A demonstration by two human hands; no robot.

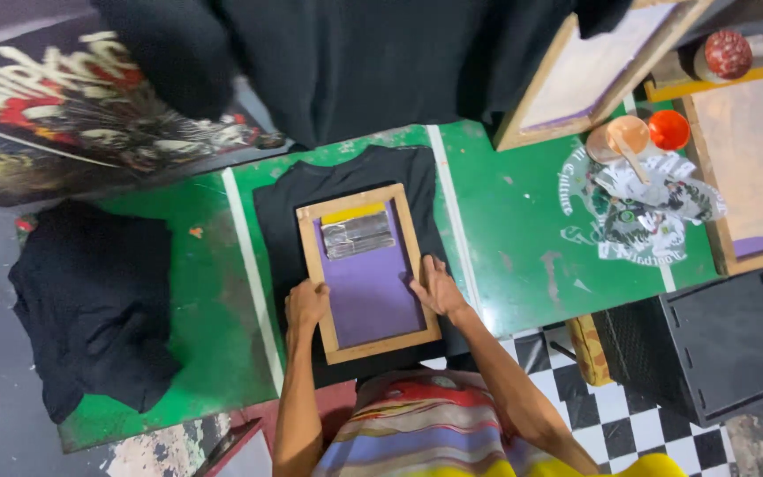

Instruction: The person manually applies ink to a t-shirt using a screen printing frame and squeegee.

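Green table (505,221) fills most of the head view, crossed by pale tape lines, and on it, just left of centre, a black shirt (286,212) lies flat with its collar toward twelve o'clock. Wooden screen-printing frame (368,272) sits on top of that shirt, its purple mesh facing up; its long axis runs roughly from twelve to six o'clock, tipped slightly so the top leans toward eleven, and a strip of yellow with a silvery patch marks the twelve o'clock end. A second black garment (90,300) lies heaped at nine o'clock, a printed banner (72,106) at ten, more frames (593,71) and two small orange cups (668,130) at two. Left hand (306,305) rests on the frame's seven o'clock rail, fingers curled together over the wood; right hand (437,287) lies flat on the four o'clock rail, fingers spread and pressing down. Judging from this, the step in hand is seating and squaring the frame on the shirt's chest. A next move would call for steady downward pressure from one hand so the frame cannot creep, while the other is freed to work along the long axis, from the yellow end toward the body.
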